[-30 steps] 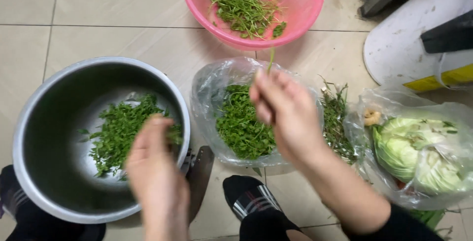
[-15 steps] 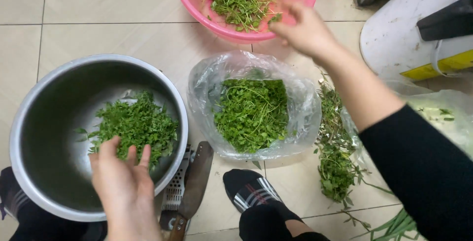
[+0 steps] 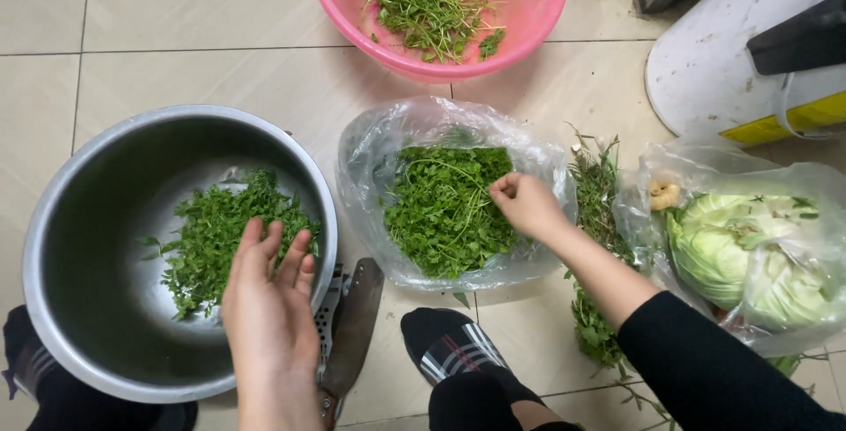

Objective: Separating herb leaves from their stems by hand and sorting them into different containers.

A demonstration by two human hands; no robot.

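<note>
I see the loose greens (image 3: 445, 211) lying in an open clear plastic bag (image 3: 370, 158) on the floor, with my right hand (image 3: 526, 204) pinched shut on a few sprigs at their right edge. My left hand (image 3: 269, 308) hangs open, fingers spread, over the picked leaves (image 3: 211, 237) in the steel pot (image 3: 79, 219). A pink basin (image 3: 529, 8) of stems sits beyond; a bagged cabbage (image 3: 749, 255) lies right.
</note>
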